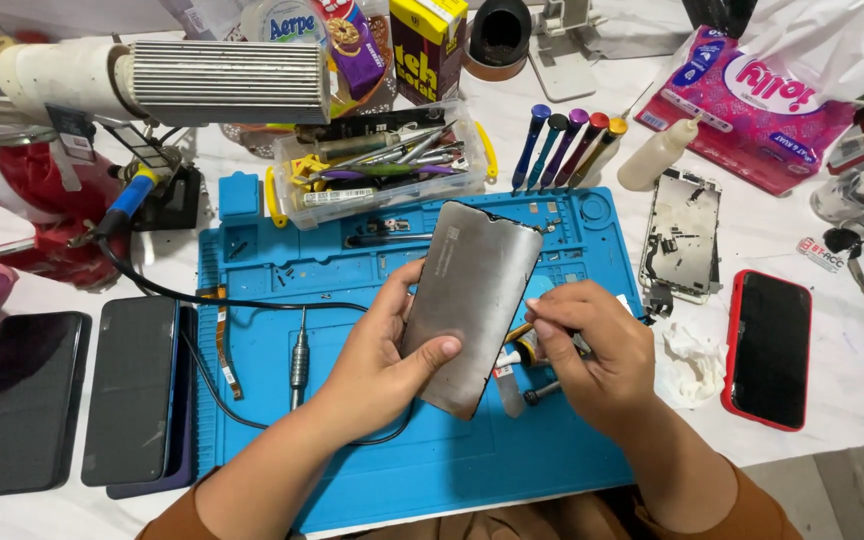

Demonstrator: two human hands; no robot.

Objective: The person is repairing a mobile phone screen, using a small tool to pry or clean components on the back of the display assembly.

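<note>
While left hand grips the grey panel's edges, right hand pinches a tool.

Our left hand sits at lower centre, fingers curled, thumb pressed forward; our right hand beside it pinches closed, forearms angling up.

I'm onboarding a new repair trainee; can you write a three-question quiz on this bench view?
1. True or false: the left hand holds the grey metal panel above the blue work mat.
2. Which phone lies right of the mat? A: the red-cased phone. B: a white-cased phone. C: a green-cased phone.
3. Fill in: the right hand touches the panel's ____ edge.

Key: 1 true; 2 A; 3 right.
</note>
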